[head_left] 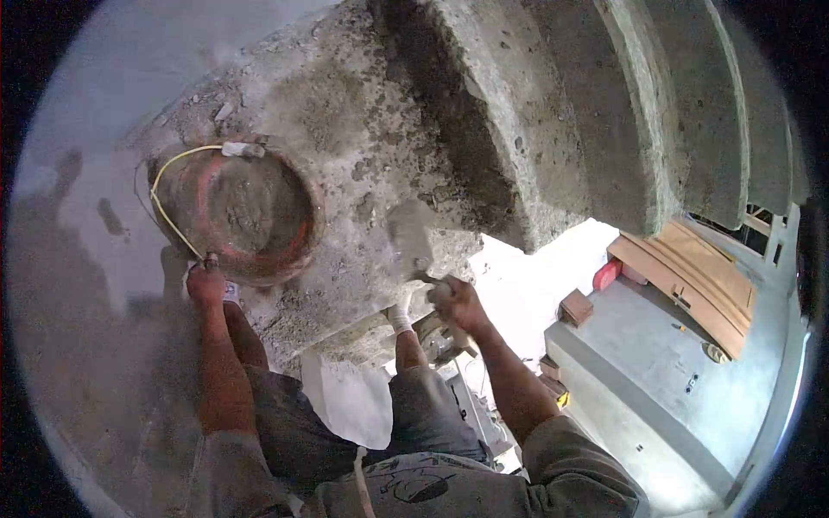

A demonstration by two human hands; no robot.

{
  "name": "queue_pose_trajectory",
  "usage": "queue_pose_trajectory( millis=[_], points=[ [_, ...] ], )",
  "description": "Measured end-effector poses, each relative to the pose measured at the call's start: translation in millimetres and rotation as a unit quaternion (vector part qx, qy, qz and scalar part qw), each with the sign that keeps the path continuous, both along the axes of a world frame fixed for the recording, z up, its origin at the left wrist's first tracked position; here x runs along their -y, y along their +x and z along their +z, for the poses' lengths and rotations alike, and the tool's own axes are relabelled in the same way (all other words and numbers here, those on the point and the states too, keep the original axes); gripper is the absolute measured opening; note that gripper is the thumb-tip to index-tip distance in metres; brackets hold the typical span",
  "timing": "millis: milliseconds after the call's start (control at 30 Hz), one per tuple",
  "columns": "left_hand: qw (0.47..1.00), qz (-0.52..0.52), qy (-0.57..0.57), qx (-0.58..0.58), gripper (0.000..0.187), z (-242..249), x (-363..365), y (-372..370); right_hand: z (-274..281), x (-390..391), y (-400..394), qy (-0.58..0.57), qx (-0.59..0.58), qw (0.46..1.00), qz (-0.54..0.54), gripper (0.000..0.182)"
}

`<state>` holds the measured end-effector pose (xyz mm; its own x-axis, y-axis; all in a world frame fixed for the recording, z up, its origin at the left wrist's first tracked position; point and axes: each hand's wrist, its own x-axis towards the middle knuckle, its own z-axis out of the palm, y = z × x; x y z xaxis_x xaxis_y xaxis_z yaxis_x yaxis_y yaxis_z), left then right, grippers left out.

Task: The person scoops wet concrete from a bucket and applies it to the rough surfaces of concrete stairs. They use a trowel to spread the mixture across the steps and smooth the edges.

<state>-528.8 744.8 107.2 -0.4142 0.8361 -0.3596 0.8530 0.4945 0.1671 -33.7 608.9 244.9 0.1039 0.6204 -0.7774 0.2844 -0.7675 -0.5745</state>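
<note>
My right hand (458,304) is closed around the handle of a trowel (409,231). Its blade, smeared by motion, is over the rough concrete surface (345,186). My left hand (206,283) is closed at the near rim of a round, dusty bucket (311,194), where a yellow cord (156,177) ends. That cord arcs along the bucket's left side to a whitish piece (243,149) at the far rim. Inside the bucket is a greyish material (244,207), with a reddish ring on the wall.
Concrete steps (596,112) rise at the upper right. Past the ledge on the right lies a lower floor (656,363) with brown boards (691,285), a red object (607,275) and a brown box (576,306). Rubble bits (224,110) lie beyond the bucket.
</note>
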Motion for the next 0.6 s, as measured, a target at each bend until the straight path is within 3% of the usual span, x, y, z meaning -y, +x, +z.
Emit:
queue_pose_trajectory(
  millis=[67,100,167,200,367,500,533,567,600],
  points=[
    [0.989,-0.135,0.041,-0.034,0.052,-21,7,-18,-14,32,41,-0.013,-0.145,0.967,-0.208,0.020],
    [0.981,-0.180,0.056,-0.045,0.053,-18,7,-16,-4,34,61,-0.060,-0.119,0.967,-0.216,0.018],
    [0.999,0.034,0.016,0.014,0.051,30,-7,23,30,27,87,-0.106,-0.039,0.963,-0.243,0.018],
    [0.999,0.037,0.016,0.017,0.051,33,-9,25,55,25,92,-0.107,0.015,0.959,-0.263,0.021],
    [0.999,0.014,-0.029,-0.026,0.042,9,-7,8,151,18,92,-0.123,0.044,0.960,-0.248,0.021],
    [0.990,-0.084,-0.088,-0.069,0.043,-9,-2,-8,138,9,59,-0.122,-0.003,0.976,-0.182,0.019],
    [0.999,0.008,-0.052,0.003,0.043,7,-6,3,128,2,48,-0.149,-0.008,0.979,-0.142,0.021],
    [0.992,0.100,-0.015,0.074,0.043,17,-10,10,107,2,37,-0.158,0.077,0.984,-0.007,0.024],
    [0.992,0.100,-0.015,0.071,0.043,18,-11,10,116,-27,7,-0.145,0.031,0.989,-0.024,0.029]
  ],
)
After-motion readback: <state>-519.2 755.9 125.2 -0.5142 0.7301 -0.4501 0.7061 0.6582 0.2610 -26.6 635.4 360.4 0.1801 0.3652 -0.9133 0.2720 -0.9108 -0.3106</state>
